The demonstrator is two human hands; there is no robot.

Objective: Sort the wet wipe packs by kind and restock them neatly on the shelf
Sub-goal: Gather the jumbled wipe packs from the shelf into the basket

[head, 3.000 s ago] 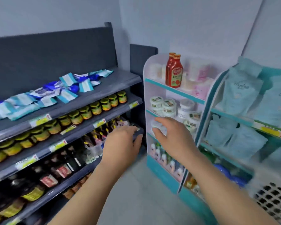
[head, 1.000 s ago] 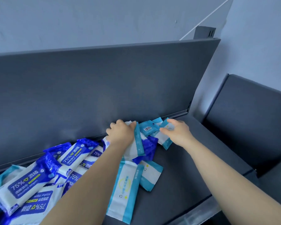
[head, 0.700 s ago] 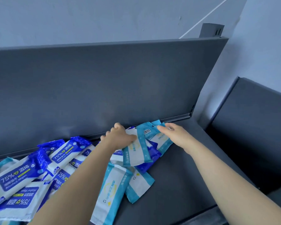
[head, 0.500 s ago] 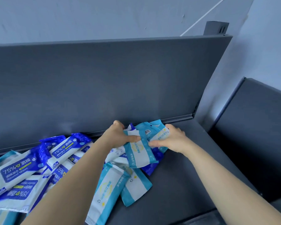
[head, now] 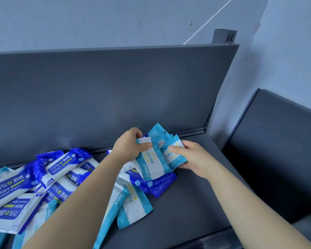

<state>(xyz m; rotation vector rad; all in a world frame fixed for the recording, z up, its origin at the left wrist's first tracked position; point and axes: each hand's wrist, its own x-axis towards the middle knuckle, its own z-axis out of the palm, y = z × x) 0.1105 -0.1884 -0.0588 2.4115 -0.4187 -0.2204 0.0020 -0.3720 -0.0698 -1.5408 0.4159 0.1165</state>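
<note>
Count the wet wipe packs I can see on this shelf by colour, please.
Dark blue and white alcohol wipe packs: about 7
Teal and white wet wipe packs: about 7
Total: about 14; overlapping packs hide some.

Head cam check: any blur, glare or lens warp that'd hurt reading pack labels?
Head view: soft, even light, faint shadows under the packs; "75%" on the blue packs reads sharp; print on the teal pack in the left hand is softer; dull sheen on the back panel, no hard glare; wide-angle stretch grows toward the bottom corners.
</note>
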